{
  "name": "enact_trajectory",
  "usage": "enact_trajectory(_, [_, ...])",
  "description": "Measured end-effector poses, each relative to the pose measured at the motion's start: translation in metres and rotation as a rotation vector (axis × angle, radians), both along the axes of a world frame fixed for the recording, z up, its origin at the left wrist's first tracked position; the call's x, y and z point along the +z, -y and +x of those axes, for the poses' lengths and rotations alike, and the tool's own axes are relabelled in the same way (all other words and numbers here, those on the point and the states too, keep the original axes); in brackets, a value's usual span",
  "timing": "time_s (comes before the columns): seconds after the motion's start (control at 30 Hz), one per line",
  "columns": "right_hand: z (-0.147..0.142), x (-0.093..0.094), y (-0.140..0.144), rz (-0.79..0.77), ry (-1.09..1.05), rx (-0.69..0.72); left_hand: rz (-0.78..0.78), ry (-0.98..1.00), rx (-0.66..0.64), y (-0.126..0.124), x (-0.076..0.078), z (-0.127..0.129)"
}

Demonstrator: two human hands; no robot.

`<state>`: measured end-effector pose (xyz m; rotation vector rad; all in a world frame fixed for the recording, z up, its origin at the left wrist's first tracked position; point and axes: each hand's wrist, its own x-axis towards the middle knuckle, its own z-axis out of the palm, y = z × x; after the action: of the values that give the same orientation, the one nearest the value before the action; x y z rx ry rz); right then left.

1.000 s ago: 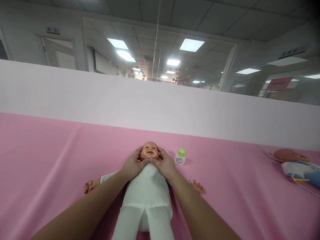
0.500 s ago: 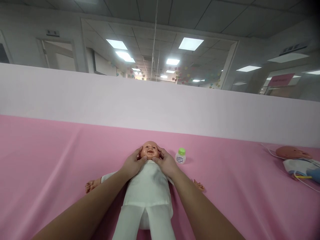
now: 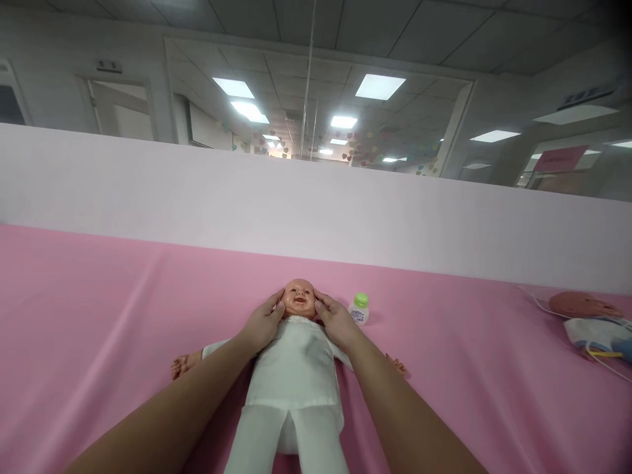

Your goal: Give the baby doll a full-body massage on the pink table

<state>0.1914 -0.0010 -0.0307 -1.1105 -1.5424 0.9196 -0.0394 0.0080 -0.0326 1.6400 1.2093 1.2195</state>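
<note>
Hands: left hand [image 3: 261,326], right hand [image 3: 336,322] fingers spread, cupping smooth plastic doll head [image 3: 298,299]; white cloth suit [image 3: 295,375].

We note a pink cloth [image 3: 99,316] under everything. On it lies a doll [image 3: 296,368] in plain white clothes, its head and hands peach-toned. Just right of the doll's head stands a white bottle [image 3: 359,309] with a light green cap. Far right of the doll, a second doll [image 3: 587,316] shows white and blue cloth with a yellow cord.
</note>
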Motion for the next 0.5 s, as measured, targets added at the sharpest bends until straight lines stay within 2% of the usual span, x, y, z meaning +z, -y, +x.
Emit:
enact_trajectory(0.1, [-0.001, 0.003, 0.001, 0.043, 0.126, -0.071, -0.035, -0.01, -0.001, 0.001, 0.001, 0.0])
enact_trajectory(0.23, [-0.003, 0.023, 0.015, 0.089, 0.341, -0.15, -0.001, -0.052, 0.013, 0.006, 0.008, 0.0])
enact_trajectory(0.37, [0.005, 0.053, 0.035, 0.164, 0.418, -0.192, 0.032, -0.084, 0.068, 0.016, 0.025, 0.001])
enact_trajectory(0.5, [0.033, 0.082, 0.054, 0.221, 0.382, -0.309, 0.117, -0.142, 0.149, 0.032, 0.05, 0.009])
